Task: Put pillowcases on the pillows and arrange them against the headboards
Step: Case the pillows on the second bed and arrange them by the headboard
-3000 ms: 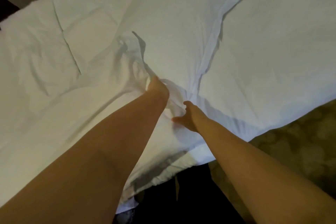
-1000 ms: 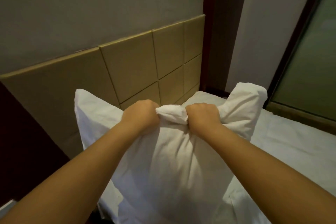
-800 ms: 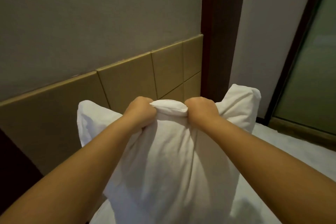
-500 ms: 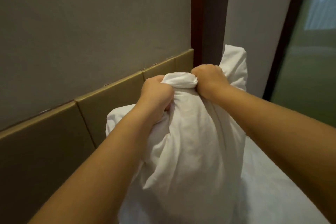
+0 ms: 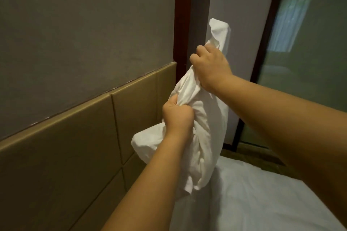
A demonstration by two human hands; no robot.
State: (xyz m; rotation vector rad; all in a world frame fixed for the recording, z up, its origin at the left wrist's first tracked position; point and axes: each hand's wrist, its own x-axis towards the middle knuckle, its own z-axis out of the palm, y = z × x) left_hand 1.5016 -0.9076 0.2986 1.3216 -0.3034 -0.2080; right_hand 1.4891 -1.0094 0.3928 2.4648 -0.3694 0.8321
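Note:
A white pillow in its white pillowcase (image 5: 204, 137) hangs in the air above the head end of the bed, tilted with one corner pointing up. My left hand (image 5: 177, 116) grips a bunch of the case fabric low on the pillow's near edge. Higher up, my right hand (image 5: 210, 70) grips the same edge just below the raised corner. The tan panelled headboard (image 5: 78, 142) runs along the wall to the left, close behind the pillow. The pillow's lower end hangs just above the white bed sheet (image 5: 253, 199).
A grey wall (image 5: 84, 24) rises above the headboard. A dark wooden post (image 5: 183, 17) stands behind the pillow. To the right is a dark-framed glass panel (image 5: 304, 58). A strip of floor shows beyond the bed's far edge.
I have lifted the pillow off the bed and swung it up toward the headboard. Over the last second my right hand rose and my left hand dropped, tilting the pillow clockwise.

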